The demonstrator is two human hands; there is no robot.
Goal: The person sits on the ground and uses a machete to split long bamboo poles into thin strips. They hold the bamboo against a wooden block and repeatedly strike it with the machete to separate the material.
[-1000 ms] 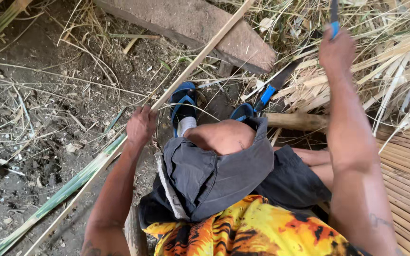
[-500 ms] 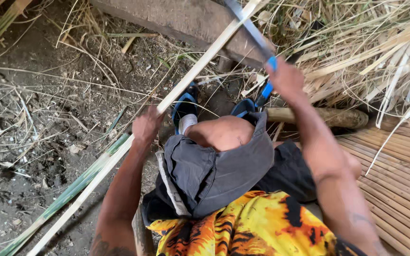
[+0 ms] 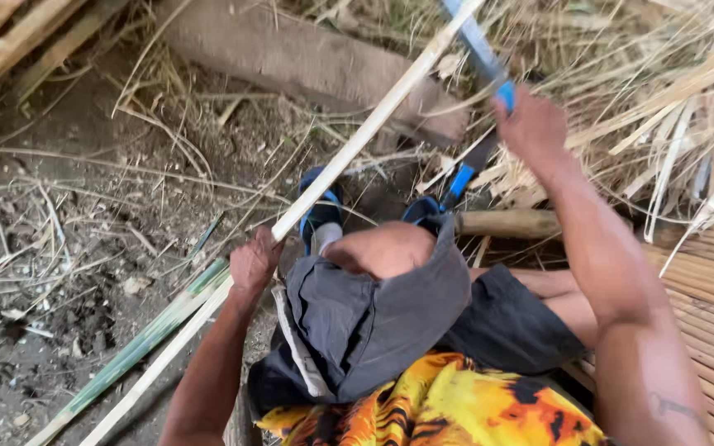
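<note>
My left hand [image 3: 254, 263] grips a long pale bamboo strip [image 3: 365, 132] that runs slantwise from the lower left to the top middle. Beside its lower part lies a green bamboo piece [image 3: 138, 347]. My right hand [image 3: 530, 128] is raised at the upper right and shut on the blue handle of a long knife [image 3: 473, 41]. The blade slants up to the left and lies against the strip near the top edge. My bent knee [image 3: 386, 248], in dark shorts, sits between the two arms.
A thick brown log [image 3: 307, 62] lies across the top. Dry bamboo shavings [image 3: 663, 83] pile up at the right. A slatted bamboo floor [image 3: 712, 289] is at the right edge. Bare dirt with scattered stalks [image 3: 59, 231] fills the left. Blue sandals [image 3: 320, 211] are below the strip.
My right hand swung the knife down from high at the right to the bamboo strip, then drew it a little up and right. My left hand stayed on the strip.
</note>
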